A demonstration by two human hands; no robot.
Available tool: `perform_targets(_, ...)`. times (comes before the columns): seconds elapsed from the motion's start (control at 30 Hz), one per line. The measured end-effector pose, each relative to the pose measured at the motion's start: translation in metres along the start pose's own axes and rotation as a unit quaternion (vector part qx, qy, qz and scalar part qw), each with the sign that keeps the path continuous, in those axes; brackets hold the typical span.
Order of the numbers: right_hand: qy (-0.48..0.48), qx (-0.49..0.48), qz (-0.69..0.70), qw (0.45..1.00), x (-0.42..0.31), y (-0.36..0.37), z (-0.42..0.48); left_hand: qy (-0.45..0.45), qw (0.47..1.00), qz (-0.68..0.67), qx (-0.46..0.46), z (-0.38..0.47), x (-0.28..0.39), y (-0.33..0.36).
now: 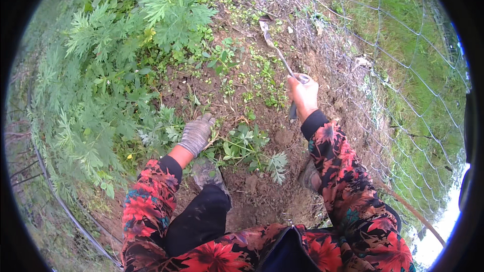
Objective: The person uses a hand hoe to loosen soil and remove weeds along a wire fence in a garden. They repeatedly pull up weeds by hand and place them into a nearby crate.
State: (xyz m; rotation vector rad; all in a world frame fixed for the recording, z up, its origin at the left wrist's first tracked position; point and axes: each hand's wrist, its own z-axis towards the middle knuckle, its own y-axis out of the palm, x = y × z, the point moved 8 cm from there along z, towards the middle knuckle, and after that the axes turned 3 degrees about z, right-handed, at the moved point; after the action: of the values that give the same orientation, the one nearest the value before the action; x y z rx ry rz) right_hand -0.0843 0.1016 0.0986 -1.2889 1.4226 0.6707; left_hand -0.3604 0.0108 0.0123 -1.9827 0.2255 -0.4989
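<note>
My right hand [303, 92] is bare and closed around the grip of a narrow-bladed hand digging tool [278, 51]. Its thin metal shaft points away from me, and the blade lies over the soil beside small weeds. A striped grey knit glove covers my left hand [196, 132], which is low at the edge of the tall weeds. Loose leafy weeds [245, 145] lie by its thumb side, in front of my shoes. The palm faces down, hiding whether the fingers grip any stems.
Tall feathery-leaved weeds [113, 64] crowd the left side. Wire mesh fencing [410, 68] curves along the right, with grass behind it. A dark hose or pipe [62, 204] bends through the lower left. A thin brown stick [412, 211] leans at the lower right.
</note>
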Motion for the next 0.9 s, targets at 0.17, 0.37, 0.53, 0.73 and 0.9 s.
perform_targets(0.17, 0.133, -0.036, 0.035, 0.99, 0.028, -0.063, -0.098, 0.014, 0.999, 0.019, 0.031, 0.001, 0.004, -0.006)
perform_targets(0.37, 0.064, -0.026, -0.079, 0.994, 0.04, -0.041, -0.066, 0.025, 0.998, 0.042, 0.039, 0.0, 0.006, -0.005)
perform_targets(0.53, -0.011, -0.001, -0.016, 1.0, -0.013, 0.005, 0.022, 0.008, 0.998, 0.004, 0.059, -0.003, 0.003, -0.007)
perform_targets(0.73, 0.102, -0.04, -0.072, 0.991, 0.008, -0.052, -0.109, 0.033, 0.997, 0.028, 0.064, 0.0, 0.005, -0.009)
perform_targets(0.9, 0.062, -0.007, -0.017, 0.998, 0.02, -0.002, -0.022, -0.008, 0.999, -0.017, 0.051, -0.001, -0.001, -0.006)
